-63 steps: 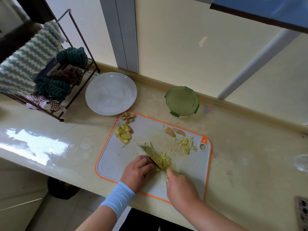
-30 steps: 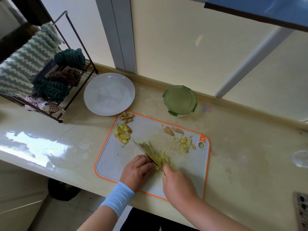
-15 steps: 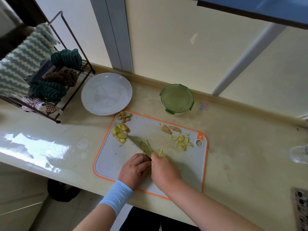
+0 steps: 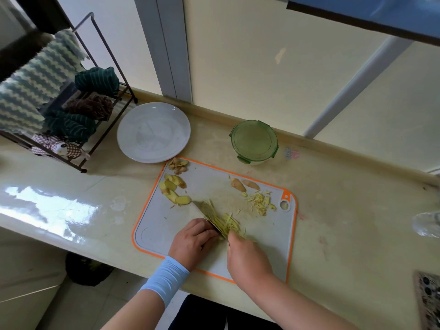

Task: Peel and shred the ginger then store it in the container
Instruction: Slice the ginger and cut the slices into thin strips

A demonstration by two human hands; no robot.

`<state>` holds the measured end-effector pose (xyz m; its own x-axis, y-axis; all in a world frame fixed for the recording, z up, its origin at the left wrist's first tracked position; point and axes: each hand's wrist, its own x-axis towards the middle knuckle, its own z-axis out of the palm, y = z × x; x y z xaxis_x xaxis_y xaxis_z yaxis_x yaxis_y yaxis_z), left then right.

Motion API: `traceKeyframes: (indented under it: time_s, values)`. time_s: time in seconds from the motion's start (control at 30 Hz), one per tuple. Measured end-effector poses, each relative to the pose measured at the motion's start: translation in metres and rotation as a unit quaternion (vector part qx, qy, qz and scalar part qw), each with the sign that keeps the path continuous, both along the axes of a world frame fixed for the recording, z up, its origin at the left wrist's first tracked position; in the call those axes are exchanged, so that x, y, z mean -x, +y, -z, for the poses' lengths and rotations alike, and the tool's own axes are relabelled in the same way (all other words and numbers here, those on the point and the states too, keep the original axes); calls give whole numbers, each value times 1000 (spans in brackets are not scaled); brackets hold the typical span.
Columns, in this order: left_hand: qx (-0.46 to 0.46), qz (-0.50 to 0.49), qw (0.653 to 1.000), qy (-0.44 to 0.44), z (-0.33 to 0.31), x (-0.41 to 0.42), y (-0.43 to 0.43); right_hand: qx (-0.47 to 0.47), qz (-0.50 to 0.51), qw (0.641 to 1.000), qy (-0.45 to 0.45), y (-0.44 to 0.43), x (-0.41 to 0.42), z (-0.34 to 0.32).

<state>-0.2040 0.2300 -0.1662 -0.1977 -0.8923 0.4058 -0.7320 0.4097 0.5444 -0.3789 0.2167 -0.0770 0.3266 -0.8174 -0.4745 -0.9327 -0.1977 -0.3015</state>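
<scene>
The right hand [image 4: 247, 258] wraps round the knife [image 4: 206, 214] handle. The left hand [image 4: 194, 239], fingers curled, pins the ginger [image 4: 225, 224] against the blade on the cutting board [image 4: 262, 248], probably as a guide. The green-lidded container [image 4: 254, 142] stands closed on the worktop [image 4: 345, 210], so I can't see its contents.

I see a cutting board [image 4: 166, 225] lying at the counter's [image 4: 345, 210] front edge. On the board, ginger slices [image 4: 175, 189] sit by the far left corner and loose shreds [image 4: 260, 202] near the far right corner. A shred pile [image 4: 223, 221] lies mid-board against the knife [image 4: 202, 208]. A plate [image 4: 153, 132] lies behind the board's far left corner, and a container [image 4: 254, 141] stands behind its far edge. A rack [image 4: 107, 138] stands left of the plate.
</scene>
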Motion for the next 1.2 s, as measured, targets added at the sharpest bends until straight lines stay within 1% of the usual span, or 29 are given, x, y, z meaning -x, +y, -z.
traceKeyframes:
  time_s: [0.17, 0.37, 0.5, 0.73, 0.87, 1.03, 1.2]
  values:
    - [6, 1, 1000, -12, 1, 0, 2, 13, -3, 1000, -6, -12, -12, 1]
    - [4, -2, 1000, -10, -1, 0, 2, 13, 8, 1000, -12, 8, 16, -12]
    - [1, 0, 1000, -8, -1, 0, 2, -7, 16, 1000, -2, 18, 25, -15]
    - [2, 0, 1000, -3, -3, 1, 1, 12, -1, 1000, 16, -1, -6, -1]
    - [-4, -2, 1000, -3, -4, 2, 1, 13, 3, 1000, 8, -8, -13, -2]
    - [-6, -5, 1000, -3, -2, 1, 1, 11, 11, 1000, 2, 7, 10, -12]
    - [-5, -4, 1000, -5, 0, 1, 1, -6, 16, 999, 33, 26, 32, -13]
